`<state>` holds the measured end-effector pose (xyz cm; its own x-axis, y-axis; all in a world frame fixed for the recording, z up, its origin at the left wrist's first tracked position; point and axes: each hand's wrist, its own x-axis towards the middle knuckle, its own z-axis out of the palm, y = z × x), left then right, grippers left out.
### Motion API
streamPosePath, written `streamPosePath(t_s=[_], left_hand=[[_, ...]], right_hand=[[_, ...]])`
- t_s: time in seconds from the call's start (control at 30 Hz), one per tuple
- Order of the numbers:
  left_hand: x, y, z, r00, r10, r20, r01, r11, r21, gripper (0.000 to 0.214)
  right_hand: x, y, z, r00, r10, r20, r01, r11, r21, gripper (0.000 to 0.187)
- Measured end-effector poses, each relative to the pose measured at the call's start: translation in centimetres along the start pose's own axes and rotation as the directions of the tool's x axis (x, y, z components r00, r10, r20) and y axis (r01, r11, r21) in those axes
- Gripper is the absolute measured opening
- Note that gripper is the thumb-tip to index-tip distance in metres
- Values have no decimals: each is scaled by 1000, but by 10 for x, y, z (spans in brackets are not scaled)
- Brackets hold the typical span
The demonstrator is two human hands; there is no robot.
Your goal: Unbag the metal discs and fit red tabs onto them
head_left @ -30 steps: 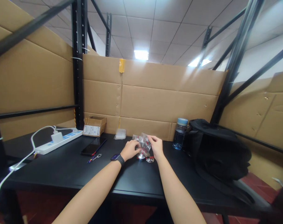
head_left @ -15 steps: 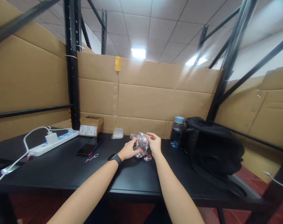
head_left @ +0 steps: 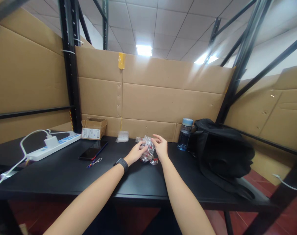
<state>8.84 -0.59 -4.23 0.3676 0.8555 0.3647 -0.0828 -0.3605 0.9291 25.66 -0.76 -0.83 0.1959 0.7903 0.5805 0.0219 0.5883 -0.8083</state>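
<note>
Both of my hands meet over the far middle of the black table point(head_left: 65, 176). My left hand point(head_left: 135, 153), with a dark watch on its wrist, pinches the left side of a crinkled clear plastic bag point(head_left: 147, 150) that holds small silver and red parts. My right hand point(head_left: 160, 147) grips the bag's right side with its fingers curled. A small silver and red part point(head_left: 154, 161) lies on the table just below the bag.
A dark phone point(head_left: 93, 150) and a key ring point(head_left: 94, 162) lie to the left. Farther left are a white power strip point(head_left: 53, 146) and a small cardboard box point(head_left: 93, 128). A small clear bag point(head_left: 122, 136) lies by the cardboard wall. A blue-capped bottle point(head_left: 185, 134) and a black bag point(head_left: 224, 153) stand on the right.
The camera has tilted and shifted a little, so the scene sits lower and leftward. Both hands stay on the plastic bag, working its top with small finger moves.
</note>
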Motion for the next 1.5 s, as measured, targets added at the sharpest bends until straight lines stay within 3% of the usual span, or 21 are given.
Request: streamPosePath(t_s=[0.17, 0.47, 0.83, 1.13, 1.33, 1.5], left_hand=[[2, -9, -7, 999, 47, -8, -45, 980, 191, 64], [0, -2, -12, 996, 78, 52, -88, 968, 234, 48], [4, -7, -19, 986, 158, -52, -128, 921, 368, 32], [8, -5, -24, 970, 131, -203, -78, 965, 251, 38], [7, 9, -31, 973, 80, -218, -49, 989, 143, 47], [5, 15, -35, 977, 59, -204, -37, 993, 108, 51]], right_hand=[[0, 2, 0, 1000, -3, 1, 3, 1000, 14, 40], [0, -4, 1, 995, 89, -39, -85, 991, 103, 48], [-1, -2, 4, 994, 104, 19, -105, 993, 54, 47], [-3, 7, 4, 976, 153, 153, -146, 988, -57, 60], [-8, 6, 7, 952, 197, 234, -178, 979, -99, 35], [-7, 5, 9, 951, 206, 230, -193, 978, -78, 31]])
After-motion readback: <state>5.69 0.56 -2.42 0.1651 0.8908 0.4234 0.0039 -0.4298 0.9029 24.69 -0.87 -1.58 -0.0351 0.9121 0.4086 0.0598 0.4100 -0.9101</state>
